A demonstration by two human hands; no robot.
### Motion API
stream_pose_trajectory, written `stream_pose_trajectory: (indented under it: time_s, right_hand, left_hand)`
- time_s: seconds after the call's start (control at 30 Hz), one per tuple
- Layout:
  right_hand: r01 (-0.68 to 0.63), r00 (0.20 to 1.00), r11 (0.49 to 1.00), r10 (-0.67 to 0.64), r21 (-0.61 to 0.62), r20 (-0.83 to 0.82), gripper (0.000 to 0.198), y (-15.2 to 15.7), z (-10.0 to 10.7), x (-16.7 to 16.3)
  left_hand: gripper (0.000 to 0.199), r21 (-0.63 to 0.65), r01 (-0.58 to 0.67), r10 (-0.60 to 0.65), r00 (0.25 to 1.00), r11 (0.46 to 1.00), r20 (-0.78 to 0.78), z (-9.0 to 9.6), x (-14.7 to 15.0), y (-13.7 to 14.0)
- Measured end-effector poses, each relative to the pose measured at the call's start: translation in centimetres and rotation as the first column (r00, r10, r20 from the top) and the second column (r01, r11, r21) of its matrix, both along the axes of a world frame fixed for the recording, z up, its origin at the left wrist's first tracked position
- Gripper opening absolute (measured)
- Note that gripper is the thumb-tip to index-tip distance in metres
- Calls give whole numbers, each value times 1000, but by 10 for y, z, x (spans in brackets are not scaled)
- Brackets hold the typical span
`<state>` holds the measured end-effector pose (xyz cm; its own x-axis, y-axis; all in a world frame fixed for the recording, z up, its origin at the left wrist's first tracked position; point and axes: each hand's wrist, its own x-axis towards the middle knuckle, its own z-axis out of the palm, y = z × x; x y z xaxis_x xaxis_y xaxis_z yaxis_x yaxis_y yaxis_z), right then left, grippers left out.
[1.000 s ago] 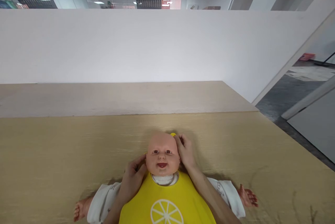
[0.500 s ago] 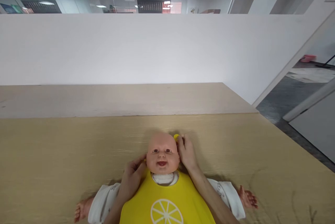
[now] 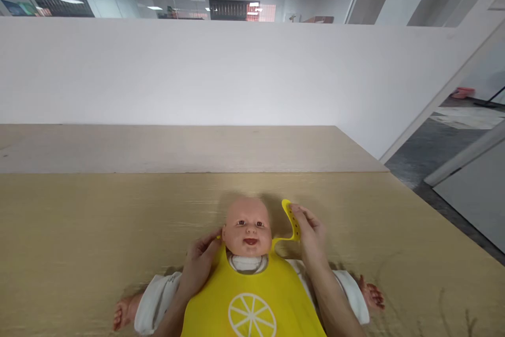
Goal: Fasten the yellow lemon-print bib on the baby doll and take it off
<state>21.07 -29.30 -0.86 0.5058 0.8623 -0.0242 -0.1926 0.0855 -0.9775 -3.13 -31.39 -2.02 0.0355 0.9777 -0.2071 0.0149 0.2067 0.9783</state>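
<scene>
A baby doll [image 3: 248, 216] lies face up on the table, wearing white clothes and a yellow bib [image 3: 221, 300] with a white citrus-slice print. My right hand [image 3: 311, 229] pinches the bib's neck strap [image 3: 295, 226], a yellow band with a row of holes, and holds it out beside the doll's head. At the other side of the neck, my left hand [image 3: 200, 261] has its fingers closed by the doll's ear, with a small bit of yellow strap showing at the fingertips. The doll's arms stretch out to both sides under my forearms.
The wooden table [image 3: 98, 221] extends around the doll, with a paler board [image 3: 177, 147] along its back. Behind that stands a white partition [image 3: 177, 71] with glass above. A doorway with grey floor [image 3: 418, 142] lies beyond the table's right edge.
My right hand has moved right, away from the doll's head, drawing the holed strap out into view. The doll's head has tilted slightly. My left hand stays by the neck.
</scene>
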Motion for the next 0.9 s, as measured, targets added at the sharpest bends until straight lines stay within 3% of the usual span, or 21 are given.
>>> stream_pose_trajectory:
  time_s: [0.1, 0.17, 0.27, 0.37, 0.47, 0.57, 0.63, 0.77, 0.9]
  right_hand:
    - [41, 991, 998, -35, 49, -130, 25, -17, 15, 7]
    - [-15, 986, 996, 29, 85, -163, 32, -30, 29, 9]
    - [-176, 977, 974, 190, 140, -93, 29, -50, 51, 6]
    - [-459, 887, 869, 436, 185, 155, 6, -67, 73, -6]
    - [-678, 693, 731, 600, 76, 400, 3, -77, 90, -25]
    - [-757, 537, 650, 677, -66, 503, 7, -78, 100, -44]
    - [-783, 486, 618, 684, -78, 545, 9, -75, 101, -52]
    - [-746, 504, 666, 552, 13, 665, 11, -74, 98, -52]
    - [-647, 552, 760, 414, 59, 724, 10, -79, 100, -24]
  left_hand:
    - [38, -6, -9, 9, 1000, 1000, 7, -1, 0, 1]
    - [47, -69, -49, 53, 998, 996, 46, -1, -2, 0]
    - [64, -114, -163, 178, 974, 980, 140, 6, -8, -7]
    - [57, 26, -237, 230, 960, 971, 159, 23, -15, -21]
    - [41, 197, -127, 135, 990, 972, -32, 44, -18, -39]
    - [37, 344, 55, 45, 960, 937, -276, 57, -16, -53]
    - [41, 383, 185, -11, 910, 905, -414, 61, -14, -57]
    - [49, 388, 311, -44, 825, 867, -563, 63, -11, -62]
    - [46, 453, 142, 112, 865, 880, -489, 64, -17, -63]
